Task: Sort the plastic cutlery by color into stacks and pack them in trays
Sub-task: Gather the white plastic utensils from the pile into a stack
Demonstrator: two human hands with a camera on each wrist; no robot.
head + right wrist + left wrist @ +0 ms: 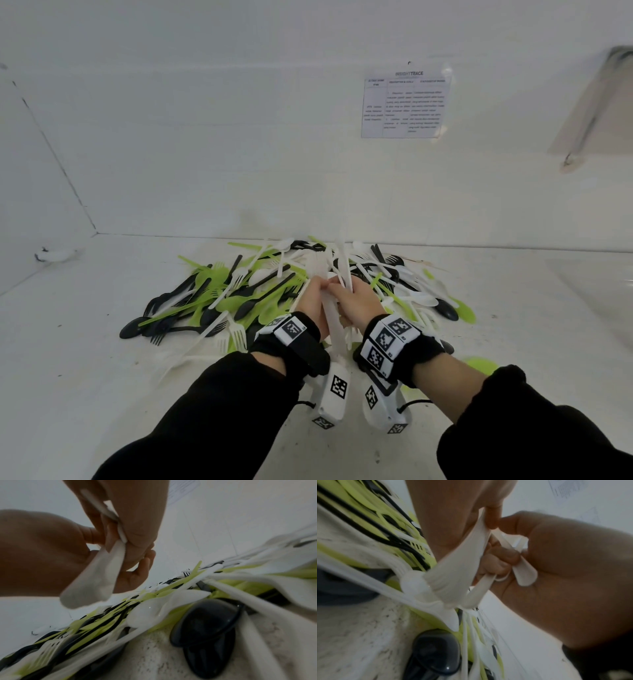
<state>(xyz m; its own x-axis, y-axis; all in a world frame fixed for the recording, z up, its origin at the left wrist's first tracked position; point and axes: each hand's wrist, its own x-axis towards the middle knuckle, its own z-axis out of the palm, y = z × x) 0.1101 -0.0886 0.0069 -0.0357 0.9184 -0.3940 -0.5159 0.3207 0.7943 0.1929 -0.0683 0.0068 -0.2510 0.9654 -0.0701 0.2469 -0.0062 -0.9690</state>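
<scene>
Gripping white cutlery (334, 318) at frame centre, left hand (310, 301) and right hand (356, 299) apparently needed handles aligned.

Both arms wear long black fabric sleeves (219, 407). Each wrist carries a black strap band (291, 339) bearing square black-and-white coded marker tags (390, 337). A white plastic camera housing (334, 394), likewise tagged, hangs beneath each wrist; a thin black cable (414, 402) leaves the right one.

Left hand (311, 301) and right hand (356, 301) meet knuckle to knuckle, fingers curled, both forearms reaching forward
</scene>
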